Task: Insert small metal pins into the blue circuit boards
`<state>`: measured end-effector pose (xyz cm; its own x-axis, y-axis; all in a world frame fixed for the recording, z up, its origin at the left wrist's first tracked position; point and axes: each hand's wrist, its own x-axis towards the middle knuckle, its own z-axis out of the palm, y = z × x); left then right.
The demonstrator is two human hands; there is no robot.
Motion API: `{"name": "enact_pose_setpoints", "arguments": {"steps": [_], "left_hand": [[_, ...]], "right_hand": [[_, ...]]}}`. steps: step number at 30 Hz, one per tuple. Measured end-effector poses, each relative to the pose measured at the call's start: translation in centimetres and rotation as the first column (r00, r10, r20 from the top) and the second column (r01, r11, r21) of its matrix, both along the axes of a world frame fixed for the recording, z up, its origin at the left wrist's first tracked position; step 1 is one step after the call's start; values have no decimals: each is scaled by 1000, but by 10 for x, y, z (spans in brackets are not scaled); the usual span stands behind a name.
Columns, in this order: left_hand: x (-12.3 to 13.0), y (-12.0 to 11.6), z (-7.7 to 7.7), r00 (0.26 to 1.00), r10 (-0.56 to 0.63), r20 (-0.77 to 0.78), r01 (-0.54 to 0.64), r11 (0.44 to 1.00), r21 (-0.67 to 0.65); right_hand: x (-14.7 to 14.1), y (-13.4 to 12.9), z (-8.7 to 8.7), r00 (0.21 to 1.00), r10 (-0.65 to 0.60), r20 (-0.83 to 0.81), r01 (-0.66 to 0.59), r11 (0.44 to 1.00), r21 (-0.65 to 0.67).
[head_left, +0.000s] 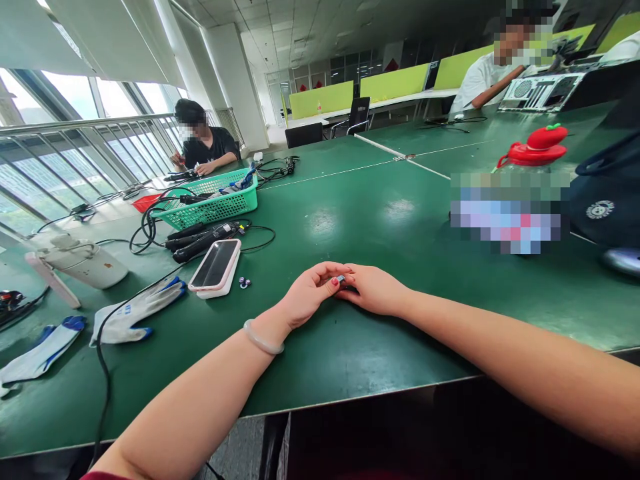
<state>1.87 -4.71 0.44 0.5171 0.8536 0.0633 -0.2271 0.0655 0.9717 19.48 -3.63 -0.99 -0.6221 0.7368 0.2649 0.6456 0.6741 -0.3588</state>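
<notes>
My left hand (311, 291) and my right hand (375, 288) meet above the green table (350, 360), near its front edge. Between their fingertips is a small dark and silvery object (341, 279), too small to name. The left thumb presses on it, and the right fingers touch it from the other side. A pale bangle (263, 339) circles my left wrist. Left of my hands lie two tiny dark and white pieces (245, 283), beside a phone in a pink case (216, 267).
White and blue gloves (135, 313), a black cable, a white pot (87, 262) and a green basket (207, 203) are on the left. A red-lidded bottle (535, 150) and dark bag (607, 187) stand at right. Two people sit farther back.
</notes>
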Motion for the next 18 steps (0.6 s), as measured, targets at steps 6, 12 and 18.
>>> {"name": "enact_pose_setpoints", "arguments": {"steps": [6,12,18], "left_hand": [[-1,0,1,1000,1,23,0,999,-38],[-2,1,1,999,15,38,-13,998,-54],[-4,6,-2,996,87,-36,-86,996,32]], "right_hand": [[1,2,-3,1000,10,-5,-10,1000,12],[1,4,-5,999,35,-17,-35,999,7],[1,2,-1,1000,16,2,-16,1000,15]]}}
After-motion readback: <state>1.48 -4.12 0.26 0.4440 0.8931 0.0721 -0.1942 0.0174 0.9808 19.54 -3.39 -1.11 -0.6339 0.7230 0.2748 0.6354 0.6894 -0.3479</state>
